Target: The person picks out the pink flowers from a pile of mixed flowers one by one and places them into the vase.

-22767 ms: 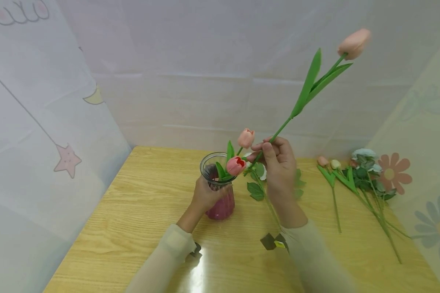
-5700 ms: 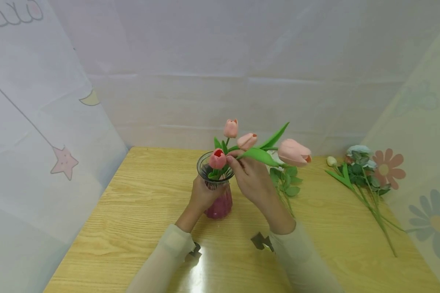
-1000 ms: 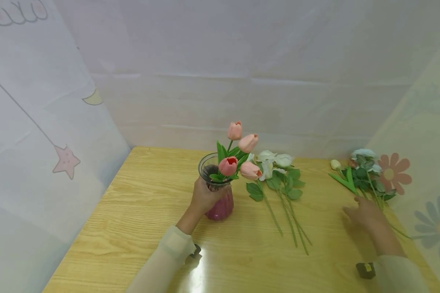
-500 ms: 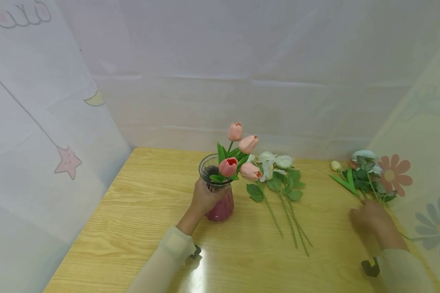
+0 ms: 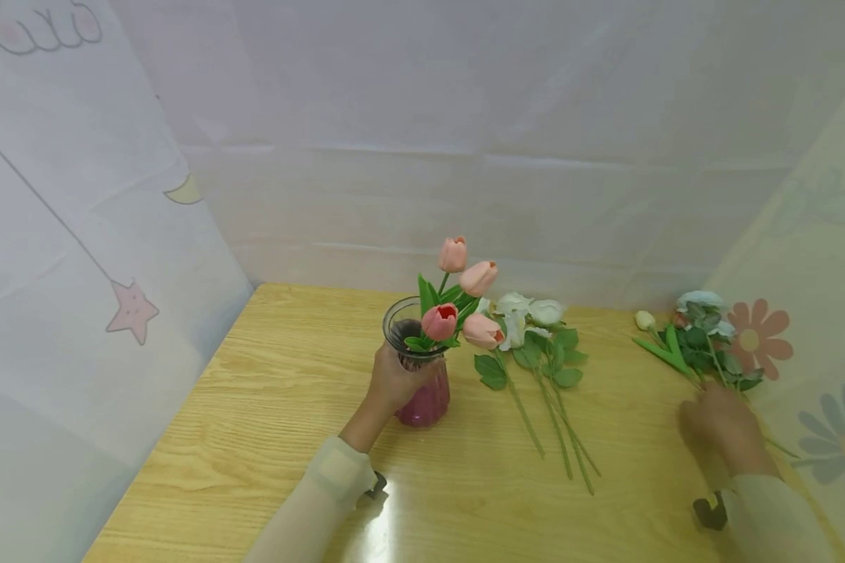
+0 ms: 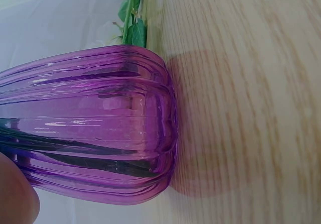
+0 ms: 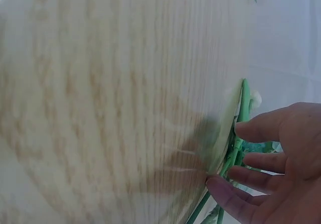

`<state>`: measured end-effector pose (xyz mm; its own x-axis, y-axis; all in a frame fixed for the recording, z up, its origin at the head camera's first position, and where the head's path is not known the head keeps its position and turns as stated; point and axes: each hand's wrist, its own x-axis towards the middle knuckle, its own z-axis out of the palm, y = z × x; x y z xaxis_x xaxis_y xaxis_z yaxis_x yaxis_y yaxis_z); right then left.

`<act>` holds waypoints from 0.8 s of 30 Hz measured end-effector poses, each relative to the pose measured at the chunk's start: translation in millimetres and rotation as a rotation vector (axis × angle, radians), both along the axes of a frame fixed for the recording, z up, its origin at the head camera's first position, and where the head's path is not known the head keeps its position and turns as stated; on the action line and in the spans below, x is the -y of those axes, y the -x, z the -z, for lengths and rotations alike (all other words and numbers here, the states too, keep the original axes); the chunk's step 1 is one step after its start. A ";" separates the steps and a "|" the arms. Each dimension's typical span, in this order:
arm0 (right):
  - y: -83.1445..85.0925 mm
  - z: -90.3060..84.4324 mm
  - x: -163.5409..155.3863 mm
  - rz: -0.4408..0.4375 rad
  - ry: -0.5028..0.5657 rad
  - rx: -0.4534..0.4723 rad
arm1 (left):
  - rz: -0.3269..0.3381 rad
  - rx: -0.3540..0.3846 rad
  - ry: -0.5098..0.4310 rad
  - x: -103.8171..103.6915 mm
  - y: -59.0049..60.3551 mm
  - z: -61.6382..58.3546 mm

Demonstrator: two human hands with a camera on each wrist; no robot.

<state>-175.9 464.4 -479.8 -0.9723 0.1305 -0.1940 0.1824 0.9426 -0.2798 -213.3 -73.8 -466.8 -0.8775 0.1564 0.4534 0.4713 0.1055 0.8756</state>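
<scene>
My left hand (image 5: 394,383) grips the neck of a purple ribbed glass vase (image 5: 426,399), which stands upright on the table. Several pink tulips (image 5: 479,277) lean out of its mouth, mostly to the right. In the left wrist view dark stems show through the vase wall (image 6: 100,113). My right hand (image 5: 725,418) is low over the flowers at the table's right side. In the right wrist view its fingers are spread and slightly bent, with thumb and fingertips at the green stems (image 7: 232,156). A white tulip (image 5: 645,320) lies just beyond this hand.
White roses (image 5: 544,312) with leafy stems lie right of the vase. Behind my right hand are pale blue flowers (image 5: 700,299) with dark leaves. A printed cloth (image 5: 422,195) hangs behind the wooden table (image 5: 267,407), with more cloth at both sides.
Since the oldest frame, more pink tulips stand in the vase, and the loose pink one at right is gone from the table. My right hand has moved to the flowers at right.
</scene>
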 end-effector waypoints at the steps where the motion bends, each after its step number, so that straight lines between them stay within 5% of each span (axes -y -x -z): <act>1: 0.2 -0.5 -0.1 0.006 0.001 -0.001 | -0.002 0.002 0.001 0.1 0.1 0.3; 15: -4.7 2.5 -0.8 0.110 -0.001 -0.056 | 0.014 0.012 -0.016 0.0 2.5 1.0; 24: -8.7 13.8 -3.2 0.131 -0.042 -0.217 | -0.002 -0.002 -0.002 -0.2 -0.4 -1.0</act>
